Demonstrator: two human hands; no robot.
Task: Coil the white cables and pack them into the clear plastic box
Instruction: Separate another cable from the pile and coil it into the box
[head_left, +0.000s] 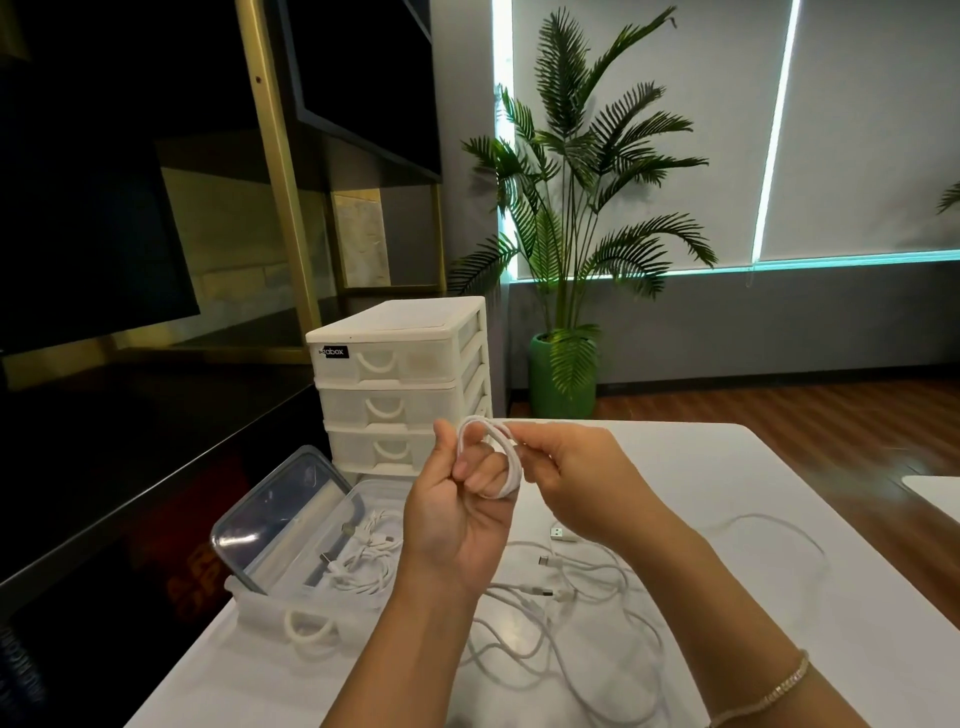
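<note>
You've got one white cable (497, 457) wound in loops around the fingers of your left hand (457, 514), held up above the table (727, 467), just in front of the drawer unit (400, 384). Left fingers are curled inside the coil, thumb up beside it. Your right hand (566, 473) pinches the coil's top right edge between thumb and fingertips.

Loose cables (597, 587) lie tangled on the table below your hands, USB plugs showing, one long strand looping out to the right.

The clear plastic box (363, 499) sits on the table to the left, touching the foot of the drawer unit. Coiled cables (363, 561) are already inside. Its lid (280, 514) stands tilted against the box's left side.

A pulled-out drawer (291, 618) lies at the table's near left edge. Bracelet (769, 691) on your right wrist. Potted palm (571, 218) on the floor behind the table.
</note>
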